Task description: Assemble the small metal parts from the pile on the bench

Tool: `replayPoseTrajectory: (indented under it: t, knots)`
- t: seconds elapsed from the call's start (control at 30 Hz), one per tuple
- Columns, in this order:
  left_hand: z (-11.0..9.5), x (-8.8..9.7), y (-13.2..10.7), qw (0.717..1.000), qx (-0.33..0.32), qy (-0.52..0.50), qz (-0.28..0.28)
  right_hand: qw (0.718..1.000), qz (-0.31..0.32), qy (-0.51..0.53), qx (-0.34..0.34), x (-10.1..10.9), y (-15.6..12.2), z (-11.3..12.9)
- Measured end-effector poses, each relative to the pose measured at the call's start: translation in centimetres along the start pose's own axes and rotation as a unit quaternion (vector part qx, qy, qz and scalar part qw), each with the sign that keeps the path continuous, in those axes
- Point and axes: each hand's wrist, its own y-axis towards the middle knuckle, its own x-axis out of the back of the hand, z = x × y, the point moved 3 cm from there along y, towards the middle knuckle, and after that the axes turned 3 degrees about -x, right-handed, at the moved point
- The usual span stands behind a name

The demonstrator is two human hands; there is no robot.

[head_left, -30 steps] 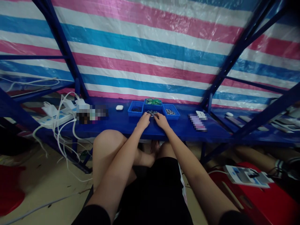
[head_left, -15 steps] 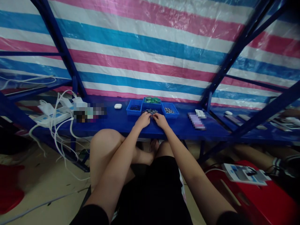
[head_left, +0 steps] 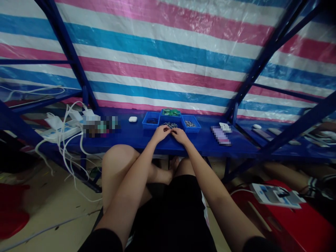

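Observation:
My left hand (head_left: 160, 133) and my right hand (head_left: 179, 135) rest close together on the blue shelf (head_left: 199, 141), fingers curled as if pinching small metal parts too small to name. Just beyond the fingertips lies a loose pile of small metal parts (head_left: 170, 125). Behind it stand three blue trays: a left tray (head_left: 151, 121) with dark pieces, a back tray (head_left: 170, 113) with green pieces, and a right tray (head_left: 190, 124) with silvery pieces.
A white earbud case (head_left: 132, 119) lies left of the trays. A power strip with white chargers and cables (head_left: 61, 130) sits at far left. Blue rack posts (head_left: 68, 56) frame the shelf. A red stool with a booklet (head_left: 275, 196) stands at lower right.
Both hands have drawn back slightly from the pile of metal parts and stay together; the view shifted a little.

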Motion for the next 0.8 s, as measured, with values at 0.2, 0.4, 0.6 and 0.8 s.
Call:
replayPoseTrajectory:
  t: [0.2,0.4,0.6,0.8]
  knots:
    - [0.7,-0.2,0.0,0.999,0.026,-0.009,-0.028,0.996,0.001,-0.090,-0.022,0.1,-0.2,0.6]
    - [1.0,-0.2,0.1,0.998,0.055,0.014,-0.024,0.994,-0.018,-0.095,-0.041,0.1,-0.1,0.4]
    - [1.2,-0.2,0.2,0.998,0.058,0.015,-0.020,0.990,-0.105,0.077,-0.048,0.6,0.0,-0.7]
    - [1.3,-0.4,0.2,0.999,0.040,-0.031,-0.004,0.996,-0.080,0.048,-0.012,0.5,-0.1,-0.3]
